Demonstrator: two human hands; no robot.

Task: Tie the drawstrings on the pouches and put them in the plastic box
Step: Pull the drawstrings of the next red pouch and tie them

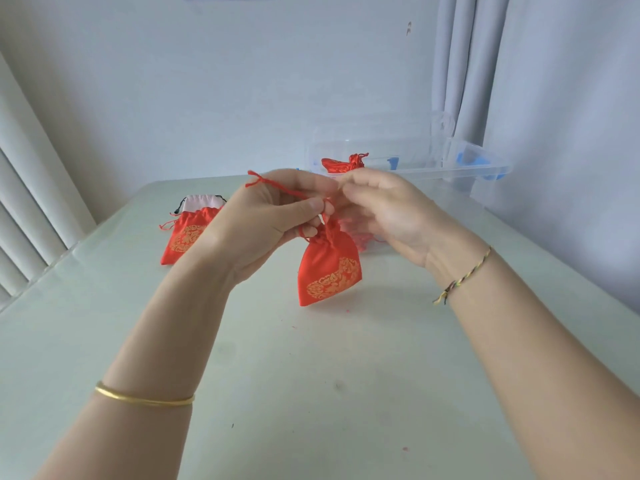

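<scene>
Behind raised pouch (329, 268), plastic box (467, 168) holds tied red pouch (341, 163); left hand (277, 216), right hand (388, 216) pinch drawstrings (277, 187).

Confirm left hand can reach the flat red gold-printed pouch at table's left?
Likely, once freed: left hand pinches the drawstring of the held red pouch; nothing lies between it and the flat red gold-printed pouch.

red pouch (329, 271) hanging cinched, clear box (433, 172) behind

Held pouch (329, 271): hung mid-frame, above the surface (311, 393).
Lying pouch (183, 239): lay left of centre; rear pouch (201, 201) touched it from behind.
Plastic box (450, 157): stood upper right; boxed pouch (341, 163) lay inside.
</scene>
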